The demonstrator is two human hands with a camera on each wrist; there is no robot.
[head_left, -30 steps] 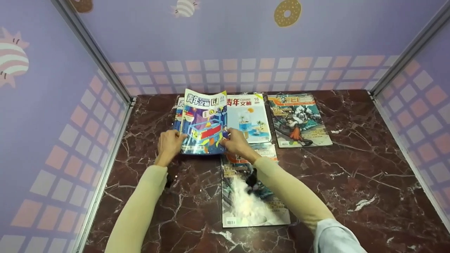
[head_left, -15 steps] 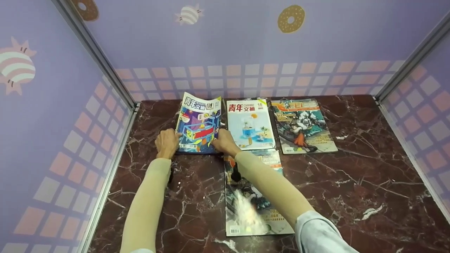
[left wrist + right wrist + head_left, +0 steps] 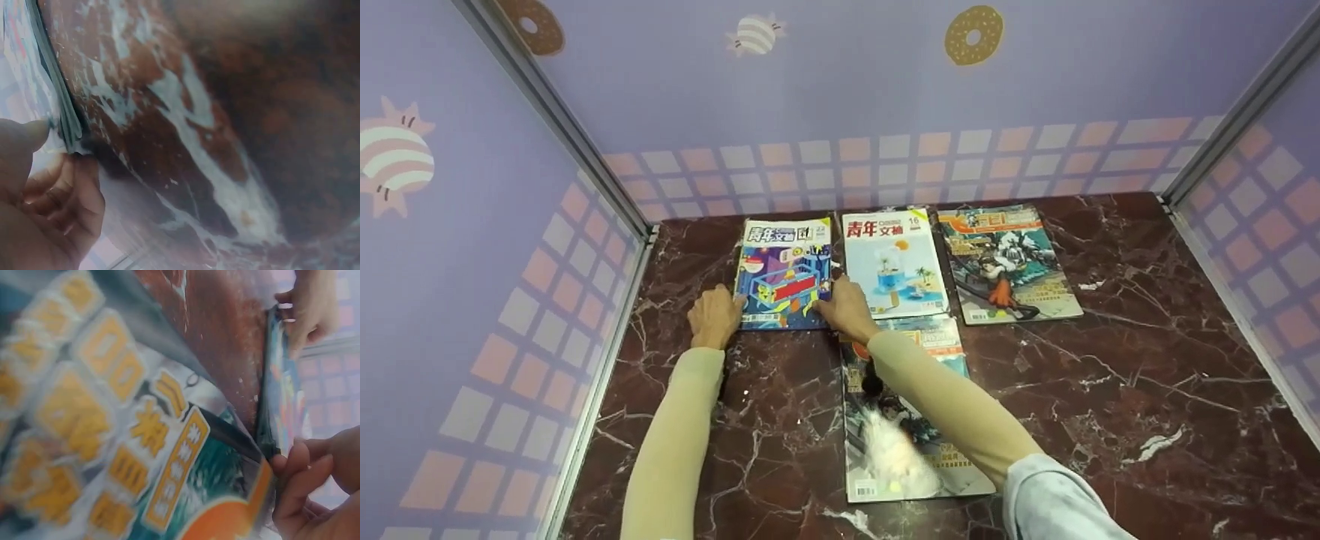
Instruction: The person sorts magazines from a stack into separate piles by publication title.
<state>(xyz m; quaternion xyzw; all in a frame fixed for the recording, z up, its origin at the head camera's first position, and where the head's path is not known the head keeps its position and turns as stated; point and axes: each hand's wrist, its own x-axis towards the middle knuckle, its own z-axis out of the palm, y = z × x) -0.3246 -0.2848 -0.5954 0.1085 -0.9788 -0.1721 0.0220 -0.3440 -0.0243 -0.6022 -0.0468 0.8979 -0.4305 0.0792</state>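
Note:
A blue and purple magazine (image 3: 784,274) with a white title band lies at the back left of the tabletop, its cover now nearly flat. My left hand (image 3: 715,316) pinches its left edge; the left wrist view shows the thumb (image 3: 28,138) above and curled fingers at the page edges. At the lower right edge, my right hand (image 3: 847,309) holds the same magazine between thumb and fingers. A white magazine with a beach picture (image 3: 894,270) lies just right of it. Nearer, below the right forearm, is a dark comic-style magazine (image 3: 915,450), partly covered by the arm.
Another comic-style magazine (image 3: 1009,266) lies at the back right of the row. The dark red marble tabletop (image 3: 1110,420) is bounded by purple patterned panels (image 3: 840,97) at the back and both sides.
The blue and purple magazine, held in both hands, has moved left off the white magazine. Its raised, curved cover has come down flat onto the tabletop.

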